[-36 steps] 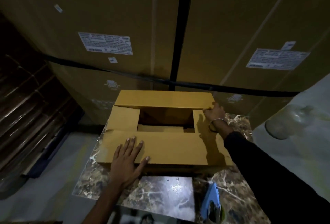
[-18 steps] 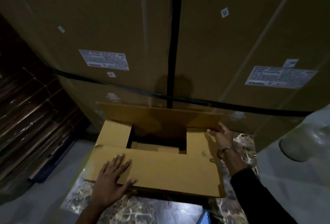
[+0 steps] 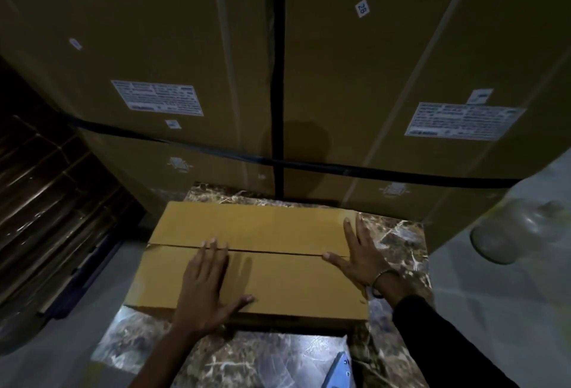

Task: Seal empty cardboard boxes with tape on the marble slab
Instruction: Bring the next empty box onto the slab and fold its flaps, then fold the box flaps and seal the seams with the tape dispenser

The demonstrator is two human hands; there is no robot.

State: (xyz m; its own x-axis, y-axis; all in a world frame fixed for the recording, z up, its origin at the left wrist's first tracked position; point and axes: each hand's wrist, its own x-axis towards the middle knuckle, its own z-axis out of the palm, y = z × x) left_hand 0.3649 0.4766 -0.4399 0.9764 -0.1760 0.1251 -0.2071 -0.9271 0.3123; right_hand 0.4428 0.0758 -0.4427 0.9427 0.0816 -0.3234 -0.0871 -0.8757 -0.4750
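Note:
A brown cardboard box (image 3: 278, 282) lies on the dark veined marble slab (image 3: 278, 353), its two long top flaps folded down and meeting at a seam across the middle. My left hand (image 3: 207, 288) presses flat on the near flap, fingertips at the seam. My right hand (image 3: 360, 256) lies flat with spread fingers at the box's right end, across both flaps. A blue tape dispenser (image 3: 340, 370) shows partly at the slab's near edge, right of centre. No tape is visible on the seam.
Tall strapped cartons (image 3: 278, 78) with white labels rise directly behind the slab. Dark stacked slats (image 3: 46, 186) fill the left side. A clear glass jar (image 3: 513, 230) sits on the grey floor at the right.
The far flap, which stood up, has come down flat under my right hand, so the box top is closed. My left hand slid up to the seam.

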